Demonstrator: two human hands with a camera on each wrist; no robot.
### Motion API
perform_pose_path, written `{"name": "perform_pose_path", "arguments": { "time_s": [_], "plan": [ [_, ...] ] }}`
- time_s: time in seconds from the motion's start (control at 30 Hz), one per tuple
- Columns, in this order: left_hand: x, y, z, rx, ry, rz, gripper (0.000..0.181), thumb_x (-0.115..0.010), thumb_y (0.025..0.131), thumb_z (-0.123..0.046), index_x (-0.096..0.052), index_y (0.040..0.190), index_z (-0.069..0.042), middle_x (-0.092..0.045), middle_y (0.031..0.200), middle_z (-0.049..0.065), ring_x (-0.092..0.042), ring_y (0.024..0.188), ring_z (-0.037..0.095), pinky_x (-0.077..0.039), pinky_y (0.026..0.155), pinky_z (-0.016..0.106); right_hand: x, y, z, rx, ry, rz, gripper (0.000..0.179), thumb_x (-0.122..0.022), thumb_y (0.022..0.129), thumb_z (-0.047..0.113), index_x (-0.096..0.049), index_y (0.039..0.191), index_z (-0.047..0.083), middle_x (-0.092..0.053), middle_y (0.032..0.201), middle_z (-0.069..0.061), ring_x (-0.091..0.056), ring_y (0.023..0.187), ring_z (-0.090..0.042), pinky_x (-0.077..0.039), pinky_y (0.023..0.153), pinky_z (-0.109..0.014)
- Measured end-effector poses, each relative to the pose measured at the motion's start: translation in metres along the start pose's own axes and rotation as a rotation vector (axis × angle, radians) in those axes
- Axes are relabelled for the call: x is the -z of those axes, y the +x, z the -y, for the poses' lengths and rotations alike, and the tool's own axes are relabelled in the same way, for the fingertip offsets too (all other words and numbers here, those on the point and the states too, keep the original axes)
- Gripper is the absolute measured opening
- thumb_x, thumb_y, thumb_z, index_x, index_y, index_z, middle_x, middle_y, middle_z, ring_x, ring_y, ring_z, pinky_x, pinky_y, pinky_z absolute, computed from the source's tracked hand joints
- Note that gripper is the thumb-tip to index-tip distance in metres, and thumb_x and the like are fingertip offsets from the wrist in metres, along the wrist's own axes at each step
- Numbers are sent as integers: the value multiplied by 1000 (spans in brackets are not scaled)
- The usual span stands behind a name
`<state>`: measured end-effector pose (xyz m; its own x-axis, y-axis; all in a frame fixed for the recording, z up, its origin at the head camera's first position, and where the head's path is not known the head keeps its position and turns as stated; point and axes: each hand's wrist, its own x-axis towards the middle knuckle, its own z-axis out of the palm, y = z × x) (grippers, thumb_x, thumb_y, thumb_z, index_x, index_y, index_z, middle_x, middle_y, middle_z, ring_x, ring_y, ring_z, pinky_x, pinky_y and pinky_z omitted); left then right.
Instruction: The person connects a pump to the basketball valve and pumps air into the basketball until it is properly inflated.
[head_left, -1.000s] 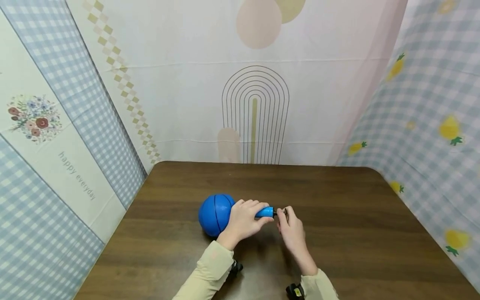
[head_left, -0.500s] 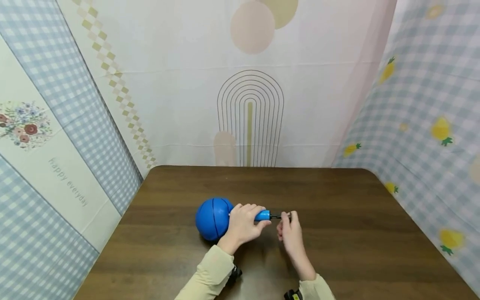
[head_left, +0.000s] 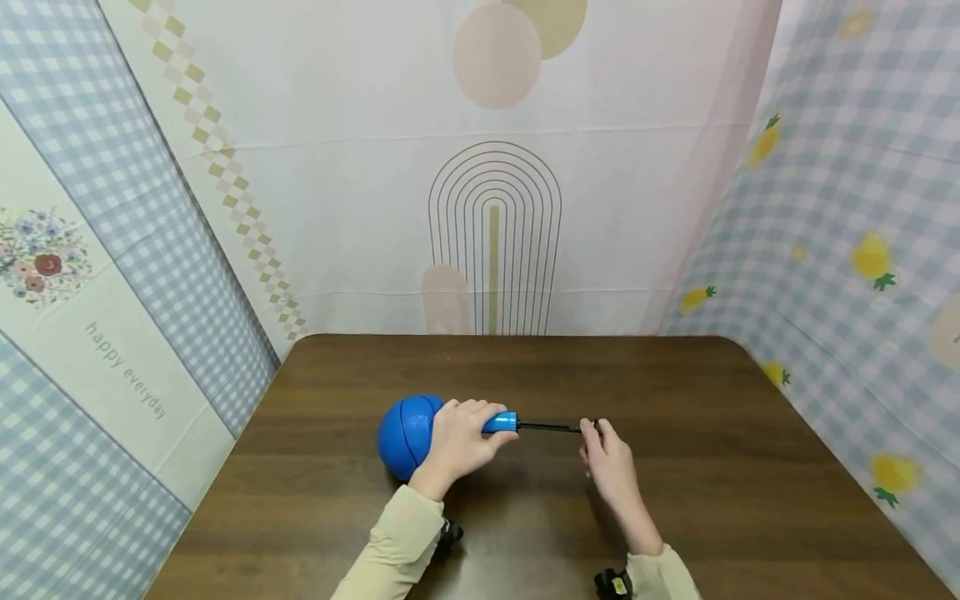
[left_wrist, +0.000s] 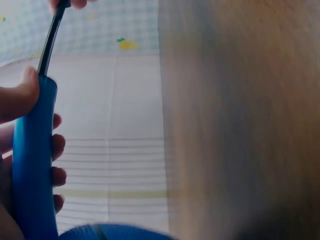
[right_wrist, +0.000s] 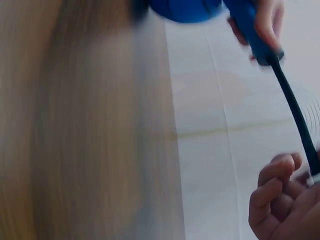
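Observation:
A blue ball with dark seam lines sits on the table, left of centre in the head view. Beside it, my left hand grips the blue barrel of a hand pump, fingers wrapped round it and thumb near its open end. The barrel's ball-side end is hidden behind that hand in the head view. A long black rod extends from the barrel to the right. My right hand pinches the handle at the rod's far end, mostly covered by the fingers; its other fingers are curled in the right wrist view.
The brown wooden table has rounded far corners. A printed white cloth hangs behind it, with checked cloths at the sides. Black straps with small devices sit at both sleeve cuffs.
My right hand has moved right, drawing the pump's rod far out of the barrel. The left hand keeps its grip beside the ball, and the head view has shifted slightly.

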<state>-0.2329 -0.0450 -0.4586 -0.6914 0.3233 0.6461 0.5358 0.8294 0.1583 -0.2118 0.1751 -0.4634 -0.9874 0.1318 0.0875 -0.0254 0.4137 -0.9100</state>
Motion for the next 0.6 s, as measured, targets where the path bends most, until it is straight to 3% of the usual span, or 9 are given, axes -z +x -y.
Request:
{"name": "perform_pose_path", "arguments": {
  "time_s": [0.2, 0.33, 0.5, 0.6],
  "plan": [
    [-8, -4, -12, -66, -12, -52, 35, -74, 79, -48, -72, 101, -20, -72, 86, -6, -65, 76, 9, -49, 69, 28, -30, -8, 9, 12, 119, 144, 27, -37, 106, 29, -37, 93, 5, -46, 60, -1, -45, 45, -10, -44, 45, -25],
    [-11, -7, -19, -93, 3, -17, 36, -73, 80, -51, -72, 101, -22, -72, 86, -8, -65, 75, 8, -50, 70, 26, -32, -13, 5, 30, -3, 172, 28, -43, 104, 33, -43, 94, 7, -45, 59, 1, -42, 45, -9, -39, 45, -24],
    [-12, -13, -20, -115, 2, 103, 40, -65, 85, -54, -71, 107, -21, -73, 92, -8, -66, 80, 7, -52, 74, 28, -14, -13, -10, 60, -207, 124, 33, -52, 98, 43, -55, 85, 13, -39, 60, 4, -35, 50, -7, -30, 50, -22],
    [-11, -15, -17, -110, -9, 145, 41, -60, 89, -55, -70, 109, -21, -73, 93, -8, -66, 80, 7, -52, 74, 27, -1, -11, -16, 45, -194, 106, 39, -52, 98, 45, -52, 79, 10, -38, 56, 5, -36, 48, -8, -31, 49, -23]
  ]
}}
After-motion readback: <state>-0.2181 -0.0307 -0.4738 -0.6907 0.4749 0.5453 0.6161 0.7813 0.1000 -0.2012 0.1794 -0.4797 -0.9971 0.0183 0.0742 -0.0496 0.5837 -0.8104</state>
